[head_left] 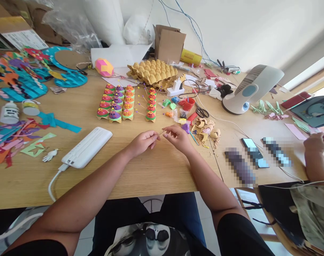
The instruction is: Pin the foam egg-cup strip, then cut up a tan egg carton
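Note:
Close together above the table's front part, my left hand (145,143) and my right hand (178,137) pinch a thin, pale stick-like piece (161,132) between their fingertips. It is too small to tell whether it is wood or wire. Just beyond them stand rows of painted egg-carton cups with faces: red ones (104,103), purple ones (116,106), orange ones (128,105) and a separate red row (151,106) at the right. Thin pins with coloured ball heads (142,105) stick out around that separate row.
Left of my arms lies a white power bank (87,147) with a cable. Torn carton scraps (206,129), scissors (202,111) and a red tub (188,104) are to the right. An egg tray (153,71) and a fan (251,89) stand behind; another person's hands (318,144) are far right.

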Tool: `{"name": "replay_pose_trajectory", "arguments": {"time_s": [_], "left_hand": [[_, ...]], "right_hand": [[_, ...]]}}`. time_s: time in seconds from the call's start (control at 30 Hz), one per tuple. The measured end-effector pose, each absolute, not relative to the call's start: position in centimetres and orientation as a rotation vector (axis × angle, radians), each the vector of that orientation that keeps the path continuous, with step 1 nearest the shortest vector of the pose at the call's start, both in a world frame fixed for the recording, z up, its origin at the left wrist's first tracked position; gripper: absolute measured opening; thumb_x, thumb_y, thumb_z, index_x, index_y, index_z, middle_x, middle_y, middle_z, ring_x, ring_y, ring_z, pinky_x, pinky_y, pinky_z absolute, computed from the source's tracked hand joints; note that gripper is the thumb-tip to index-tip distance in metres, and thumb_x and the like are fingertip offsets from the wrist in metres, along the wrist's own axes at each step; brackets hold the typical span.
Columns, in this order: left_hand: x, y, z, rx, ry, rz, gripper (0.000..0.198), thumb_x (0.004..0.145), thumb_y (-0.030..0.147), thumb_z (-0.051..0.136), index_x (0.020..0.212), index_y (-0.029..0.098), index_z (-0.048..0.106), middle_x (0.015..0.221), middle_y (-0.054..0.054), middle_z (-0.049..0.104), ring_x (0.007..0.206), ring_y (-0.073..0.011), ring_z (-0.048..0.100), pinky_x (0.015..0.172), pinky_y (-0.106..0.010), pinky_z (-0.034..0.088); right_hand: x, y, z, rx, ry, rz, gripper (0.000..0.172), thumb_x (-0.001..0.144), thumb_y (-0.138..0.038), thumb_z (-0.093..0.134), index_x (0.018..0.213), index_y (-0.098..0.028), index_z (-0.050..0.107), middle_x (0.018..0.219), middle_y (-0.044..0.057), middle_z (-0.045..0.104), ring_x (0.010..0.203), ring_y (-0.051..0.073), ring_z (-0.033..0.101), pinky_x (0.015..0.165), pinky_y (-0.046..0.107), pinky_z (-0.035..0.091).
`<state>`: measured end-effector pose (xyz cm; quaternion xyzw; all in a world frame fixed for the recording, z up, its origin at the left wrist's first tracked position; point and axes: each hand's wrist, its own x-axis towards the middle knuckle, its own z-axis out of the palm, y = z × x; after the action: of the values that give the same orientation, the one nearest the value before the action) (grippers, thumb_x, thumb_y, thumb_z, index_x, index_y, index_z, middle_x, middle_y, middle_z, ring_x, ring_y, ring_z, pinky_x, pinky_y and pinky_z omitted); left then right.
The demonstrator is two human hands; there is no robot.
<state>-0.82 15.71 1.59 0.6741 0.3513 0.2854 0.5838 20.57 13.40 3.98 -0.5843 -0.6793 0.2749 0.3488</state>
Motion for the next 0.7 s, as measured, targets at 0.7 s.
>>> {"name": "replay_pose_trajectory", "arguments": {"time_s": [0.7], "left_hand": [[-0.8, 15.3, 1.5, 1.985, 1.072, 0.78, 0.022, 0.099, 0.034, 0.047, 0.087, 0.021, 0.06, 0.061, 0.003, 0.059, 0.06, -0.0153, 0.055, 0.065, -0.027, 0.039]], "right_hand": [[22.5, 14.1, 3.0, -1.463, -1.195, 0.997, 0.043, 0.072, -0.065, 0.068, 0.071, -0.024, 0.058, 0.062, -0.003, 0.052, 0.052, 0.011, 0.038, 0.05, 0.026, 0.03]]}}
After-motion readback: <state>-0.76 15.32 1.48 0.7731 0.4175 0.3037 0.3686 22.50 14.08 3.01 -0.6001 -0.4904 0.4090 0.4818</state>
